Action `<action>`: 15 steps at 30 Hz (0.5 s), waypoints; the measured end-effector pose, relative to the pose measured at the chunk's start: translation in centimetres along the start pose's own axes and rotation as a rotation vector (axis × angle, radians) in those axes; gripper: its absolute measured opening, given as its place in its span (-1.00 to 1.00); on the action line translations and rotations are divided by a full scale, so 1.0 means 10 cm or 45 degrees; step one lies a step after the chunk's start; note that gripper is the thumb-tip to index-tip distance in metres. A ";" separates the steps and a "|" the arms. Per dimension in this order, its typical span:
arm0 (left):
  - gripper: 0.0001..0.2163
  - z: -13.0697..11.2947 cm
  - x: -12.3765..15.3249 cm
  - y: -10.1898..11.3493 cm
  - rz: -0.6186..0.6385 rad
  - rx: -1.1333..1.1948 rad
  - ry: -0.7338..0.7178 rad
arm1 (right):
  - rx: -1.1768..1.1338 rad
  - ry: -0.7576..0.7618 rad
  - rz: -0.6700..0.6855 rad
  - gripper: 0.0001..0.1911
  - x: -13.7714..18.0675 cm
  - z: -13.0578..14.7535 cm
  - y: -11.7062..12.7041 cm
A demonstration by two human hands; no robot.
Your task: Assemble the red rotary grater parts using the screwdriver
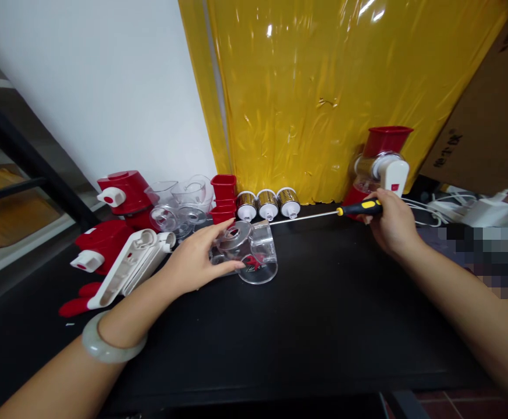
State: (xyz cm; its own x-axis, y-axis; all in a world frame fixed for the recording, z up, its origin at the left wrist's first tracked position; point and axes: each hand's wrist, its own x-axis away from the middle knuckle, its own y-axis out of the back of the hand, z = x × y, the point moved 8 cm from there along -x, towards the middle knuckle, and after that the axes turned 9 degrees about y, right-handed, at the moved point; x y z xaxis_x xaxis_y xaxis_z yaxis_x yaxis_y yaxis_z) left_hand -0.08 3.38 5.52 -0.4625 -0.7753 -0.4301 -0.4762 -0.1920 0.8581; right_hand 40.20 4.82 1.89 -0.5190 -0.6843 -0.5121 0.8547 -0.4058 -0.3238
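Observation:
My left hand (201, 256) is wrapped around the left side of a clear plastic grater housing (265, 265) lying on the black table. A red star-shaped mark shows through its plastic. My right hand (391, 224) grips a screwdriver (358, 207) by its black and yellow handle. The long thin shaft points left, and its tip is at or just behind the housing's upper edge. Whether the tip touches the plastic I cannot tell. Behind the housing three metal grater drums (267, 205) with white ends lie side by side.
On the left are red grater bases (125, 192), white crank handles (127, 265) with red grips, and clear housings (190, 195). Red hoppers (223, 195) are stacked beside the drums. An assembled grater (391, 148) stands back right, near white cables (439, 212). Yellow-wrapped material (288, 105) rises behind the table (306, 343).

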 end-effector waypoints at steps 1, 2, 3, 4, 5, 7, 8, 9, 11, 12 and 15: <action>-0.24 -0.01 0.00 0.02 -0.009 -0.002 -0.001 | 0.042 0.031 0.014 -0.73 0.01 0.02 -0.01; -0.25 -0.03 -0.01 0.05 -0.015 -0.004 -0.001 | 0.080 0.058 0.029 -0.71 0.02 0.04 -0.03; -0.26 -0.04 -0.01 0.07 -0.020 -0.006 -0.002 | 0.105 0.074 0.039 -0.70 0.03 0.05 -0.04; -0.26 -0.06 -0.01 0.09 -0.020 -0.008 -0.003 | 0.110 0.072 0.044 -0.70 0.04 0.05 -0.05; -0.27 -0.07 -0.02 0.10 -0.016 -0.011 -0.006 | 0.107 0.063 0.045 -0.71 0.04 0.05 -0.06; -0.26 -0.09 -0.02 0.12 0.004 -0.019 -0.017 | 0.069 0.042 0.024 -0.75 0.05 0.05 -0.07; -0.27 -0.10 -0.02 0.12 0.016 -0.025 -0.024 | 0.031 0.026 0.004 -0.77 0.05 0.05 -0.08; -0.27 -0.11 -0.02 0.11 0.029 -0.029 -0.027 | -0.021 0.008 -0.018 -0.80 0.06 0.05 -0.08; -0.27 -0.11 -0.02 0.09 0.049 -0.030 -0.023 | -0.153 -0.029 -0.057 -0.84 0.06 0.06 -0.10; -0.26 -0.10 -0.01 0.08 0.057 -0.026 -0.017 | -0.220 -0.050 -0.073 -0.85 0.07 0.06 -0.11; -0.24 -0.09 0.00 0.04 0.084 -0.003 -0.007 | -0.365 -0.128 -0.094 -0.84 0.09 0.03 -0.14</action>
State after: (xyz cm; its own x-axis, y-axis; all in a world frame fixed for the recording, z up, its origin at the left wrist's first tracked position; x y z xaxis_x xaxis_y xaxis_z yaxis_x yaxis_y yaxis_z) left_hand 0.44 2.80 6.12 -0.4967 -0.7831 -0.3742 -0.4426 -0.1423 0.8853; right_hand 38.53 4.65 2.13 -0.5635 -0.7214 -0.4026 0.7685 -0.2790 -0.5758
